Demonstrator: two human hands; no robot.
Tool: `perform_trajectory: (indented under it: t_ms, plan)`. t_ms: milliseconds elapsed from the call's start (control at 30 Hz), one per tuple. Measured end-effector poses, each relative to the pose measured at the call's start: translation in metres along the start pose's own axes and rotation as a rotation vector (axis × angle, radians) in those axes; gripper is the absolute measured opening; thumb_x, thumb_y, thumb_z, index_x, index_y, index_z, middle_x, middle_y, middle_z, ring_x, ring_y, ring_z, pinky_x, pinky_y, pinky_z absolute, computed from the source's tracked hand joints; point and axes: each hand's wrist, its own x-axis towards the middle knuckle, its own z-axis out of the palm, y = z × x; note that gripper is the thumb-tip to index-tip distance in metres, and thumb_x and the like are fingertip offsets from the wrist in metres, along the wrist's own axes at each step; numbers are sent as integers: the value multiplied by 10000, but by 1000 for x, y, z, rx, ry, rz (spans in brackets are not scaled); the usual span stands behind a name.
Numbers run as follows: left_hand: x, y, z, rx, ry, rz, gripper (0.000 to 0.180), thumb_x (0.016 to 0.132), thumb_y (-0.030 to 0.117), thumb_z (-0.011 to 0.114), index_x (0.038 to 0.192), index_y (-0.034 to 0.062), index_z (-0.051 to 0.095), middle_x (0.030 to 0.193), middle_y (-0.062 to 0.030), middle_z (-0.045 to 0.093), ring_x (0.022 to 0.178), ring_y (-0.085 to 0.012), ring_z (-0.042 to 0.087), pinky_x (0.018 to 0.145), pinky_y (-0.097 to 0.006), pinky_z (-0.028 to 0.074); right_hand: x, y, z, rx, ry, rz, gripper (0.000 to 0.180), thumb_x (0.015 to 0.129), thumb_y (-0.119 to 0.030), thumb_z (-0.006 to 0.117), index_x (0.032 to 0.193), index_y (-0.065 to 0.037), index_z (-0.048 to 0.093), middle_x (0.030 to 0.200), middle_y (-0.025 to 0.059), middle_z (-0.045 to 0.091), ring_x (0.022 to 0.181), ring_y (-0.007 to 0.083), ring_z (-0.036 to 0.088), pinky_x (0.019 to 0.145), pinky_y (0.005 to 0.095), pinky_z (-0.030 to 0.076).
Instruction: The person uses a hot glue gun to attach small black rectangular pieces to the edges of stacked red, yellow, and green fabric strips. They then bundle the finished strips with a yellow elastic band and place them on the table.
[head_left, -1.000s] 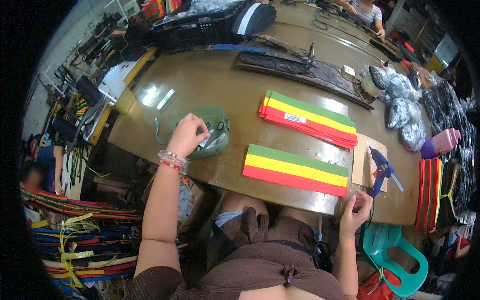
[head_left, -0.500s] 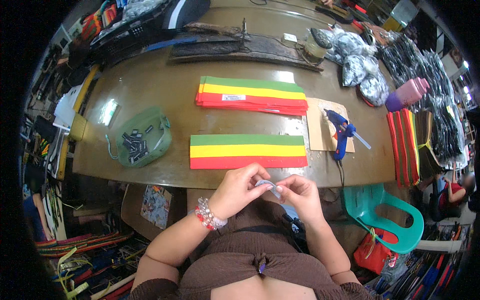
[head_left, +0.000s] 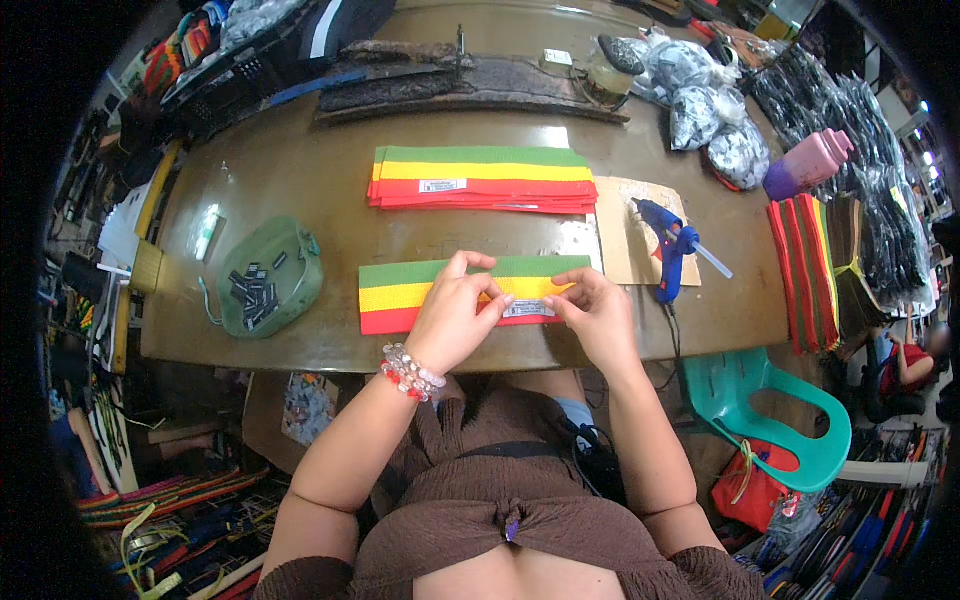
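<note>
A green, yellow and red striped fabric band (head_left: pixel 393 297) lies flat near the table's front edge. Over its red and yellow stripes is a small pale printed label (head_left: pixel 528 307). The thumb and fingertips of my left hand (head_left: pixel 458 312) pinch the label's left end. At its right end, my right hand (head_left: pixel 599 315) closes thumb and finger on it. The label lies level along the band and seems to touch it. Behind is a stack of matching bands (head_left: pixel 480 172), the top one bearing a similar label. A blue glue gun (head_left: pixel 672 245) with a clear stick rests on cardboard (head_left: pixel 614 225).
To the left stands a green translucent container (head_left: pixel 313 285) with several dark labels inside. At right are a pink-purple bottle (head_left: pixel 808 165), folded striped fabric (head_left: pixel 803 270) and plastic-bagged goods (head_left: pixel 700 112). A dark wooden plank (head_left: pixel 480 88) lies at the back; a green chair (head_left: pixel 770 400) stands front right.
Both hands have moved forward from the table's front edge onto the band, carrying the label. It was bent between my fingers and now lies flat over the band. The view has shifted slightly.
</note>
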Motion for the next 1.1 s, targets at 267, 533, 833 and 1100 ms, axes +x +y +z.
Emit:
perform_trajectory:
  t_ms: [267, 533, 833, 1100]
  plan:
    - [2, -1, 1, 48, -42, -29, 241, 786, 188, 743, 698, 9, 607, 1132, -149, 532, 1025, -302, 583, 884, -374, 481, 2, -6, 5, -177, -3, -54, 246, 760, -84, 773, 952, 11, 651, 704, 147, 685, 656, 244, 688, 622, 338, 541]
    - [1, -1, 2, 120, -19, 30, 203, 776, 163, 725, 770, 26, 576, 1129, -155, 532, 1020, -340, 575, 879, -403, 480, -20, -4, 25, -585, 34, -492, 570, 776, -183, 743, 1262, 4, 510, 1281, 218, 534, 1206, 360, 503, 989, 453, 408]
    - [-12, -7, 5, 148, 68, 104, 229, 808, 172, 691, 936, 36, 559, 1136, -136, 541, 1058, -335, 555, 904, -436, 463, -53, 20, 24, -872, -141, -463, 1050, 743, -533, 686, 1473, 58, 218, 1539, 235, 241, 1453, 359, 193, 1184, 479, 121]
    - [-9, -80, -169, 320, 635, -205, 185, 941, 208, 595, 974, 27, 615, 861, -126, 690, 790, -230, 681, 709, -347, 528, -56, 24, 22, -932, -114, -490, 1020, 788, -576, 618, 1469, 72, 220, 1538, 234, 242, 1453, 360, 185, 1186, 482, 111]
